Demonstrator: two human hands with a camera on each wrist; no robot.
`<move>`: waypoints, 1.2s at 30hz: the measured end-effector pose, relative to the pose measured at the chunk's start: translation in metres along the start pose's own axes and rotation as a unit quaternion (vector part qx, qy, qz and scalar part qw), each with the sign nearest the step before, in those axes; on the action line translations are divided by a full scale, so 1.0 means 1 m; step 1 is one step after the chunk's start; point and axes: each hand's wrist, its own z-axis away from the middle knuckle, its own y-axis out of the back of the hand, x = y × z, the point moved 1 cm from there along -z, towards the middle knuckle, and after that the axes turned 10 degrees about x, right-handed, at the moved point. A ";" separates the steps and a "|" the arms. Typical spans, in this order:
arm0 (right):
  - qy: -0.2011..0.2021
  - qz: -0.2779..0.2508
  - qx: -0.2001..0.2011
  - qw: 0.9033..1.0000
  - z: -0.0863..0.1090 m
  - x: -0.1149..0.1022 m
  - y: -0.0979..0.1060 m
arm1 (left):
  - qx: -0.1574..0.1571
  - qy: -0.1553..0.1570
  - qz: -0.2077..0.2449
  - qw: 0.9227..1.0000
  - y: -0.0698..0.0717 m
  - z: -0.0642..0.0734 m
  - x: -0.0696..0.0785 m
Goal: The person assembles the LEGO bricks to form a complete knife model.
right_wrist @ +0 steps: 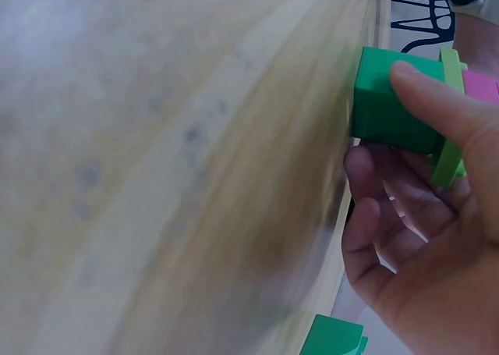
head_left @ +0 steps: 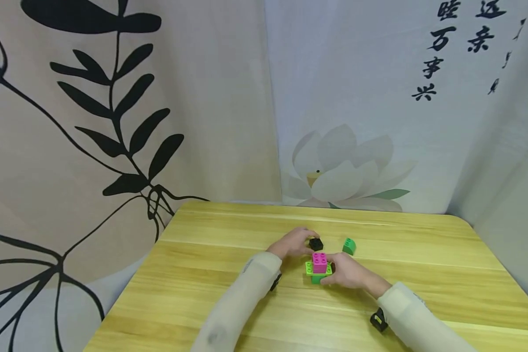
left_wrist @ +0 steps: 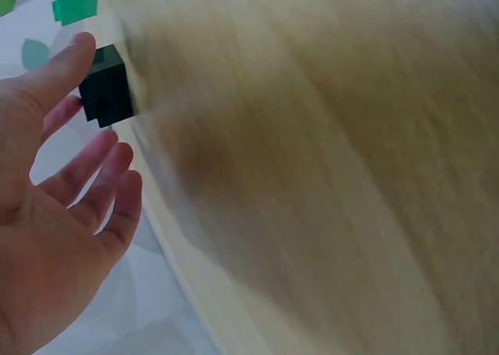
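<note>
Stack of studded plastic toy blocks stands upright: square pink block on flat lime-green plate on dark-green base block. Right hand grips the base from the stack's right, thumb opposite fingers. Left hand is beyond the stack, to its left, thumb and index finger astride a small black plastic block; can't tell from here whether they pinch it. Curved green plastic block is beyond the stack, to its right, near the right hand. My take: hold the base low and level, pinch black by opposite sides, don't bump pink.
</note>
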 end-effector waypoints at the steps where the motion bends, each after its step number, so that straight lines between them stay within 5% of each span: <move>1: 0.000 0.000 0.000 1.000 0.000 0.000 0.000 | 0.000 0.002 0.000 1.000 0.000 0.000 0.000; 19: -0.005 -0.010 -0.003 1.000 0.001 0.000 0.001 | 0.006 0.028 0.013 1.000 -0.009 -0.009 -0.003; 36: -0.015 -0.004 0.001 1.000 0.000 -0.001 0.001 | 0.022 0.085 0.029 0.996 -0.009 -0.011 -0.008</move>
